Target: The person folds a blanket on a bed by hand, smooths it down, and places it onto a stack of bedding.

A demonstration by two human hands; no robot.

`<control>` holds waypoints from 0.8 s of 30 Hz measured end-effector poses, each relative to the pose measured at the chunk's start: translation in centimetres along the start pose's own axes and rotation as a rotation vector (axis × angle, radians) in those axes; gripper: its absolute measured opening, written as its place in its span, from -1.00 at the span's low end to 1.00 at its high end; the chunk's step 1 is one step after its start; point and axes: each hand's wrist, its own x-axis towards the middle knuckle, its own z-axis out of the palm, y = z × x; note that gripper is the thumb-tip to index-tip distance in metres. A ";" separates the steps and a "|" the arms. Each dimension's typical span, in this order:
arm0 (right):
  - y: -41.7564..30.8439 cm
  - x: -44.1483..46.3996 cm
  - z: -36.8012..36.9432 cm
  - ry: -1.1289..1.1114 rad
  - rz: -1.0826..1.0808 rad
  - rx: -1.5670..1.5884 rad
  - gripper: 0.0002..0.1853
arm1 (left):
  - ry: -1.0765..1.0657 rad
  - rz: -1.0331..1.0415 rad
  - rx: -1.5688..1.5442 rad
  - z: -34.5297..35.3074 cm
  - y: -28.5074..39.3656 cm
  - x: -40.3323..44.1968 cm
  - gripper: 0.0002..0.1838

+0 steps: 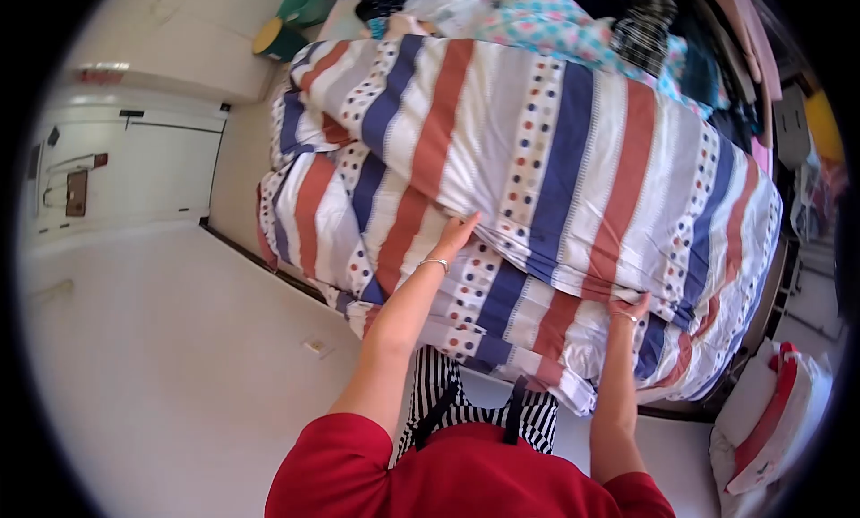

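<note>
A striped quilt (560, 173) in white, blue, rust and grey, with dotted bands, is spread over a bed. Its upper layer is folded so that an edge runs across the middle. My left hand (460, 232) grips this edge near the centre, where the cloth bunches and creases. Further right and closer to my body, my right hand (631, 307) is closed on the same edge, its fingers partly hidden by the fabric. Below the fold, more of the same striped cloth hangs over the bed's near side.
Piled clothes and a light-blue patterned cloth (546, 17) lie at the bed's far side. Pillows with a red strip (766, 419) stand at the lower right. A white door (125, 173) is at the left, and pale floor (206, 357) extends along the near left.
</note>
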 end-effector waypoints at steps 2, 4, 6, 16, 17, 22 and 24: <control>7.7 -6.9 4.3 -0.057 0.197 -0.070 -0.39 | 0.021 0.353 0.595 -5.4 2.6 -2.6 -0.58; 14.9 -10.0 6.2 -0.172 0.339 -0.046 -0.39 | -0.036 0.758 1.096 -12.6 2.7 -1.6 -0.60; 21.4 -13.1 8.6 -0.158 0.510 -0.017 -0.39 | -0.044 0.802 1.258 -20.5 2.5 -0.4 -0.55; 44.8 -24.3 17.9 -0.173 0.414 -0.170 -0.51 | -0.315 0.888 1.888 -44.5 -1.5 4.2 -0.48; 45.6 -23.9 18.2 -0.130 0.420 -0.178 -0.50 | -0.310 0.895 1.884 -45.4 -1.4 3.6 -0.48; 46.9 -24.3 21.3 -0.162 0.297 -0.227 -0.39 | -0.281 0.689 1.578 -48.9 0.0 -0.3 -0.72; 48.3 -24.0 21.9 -0.210 0.308 -0.244 -0.36 | -0.228 0.793 1.451 -50.0 -2.0 -1.8 -0.75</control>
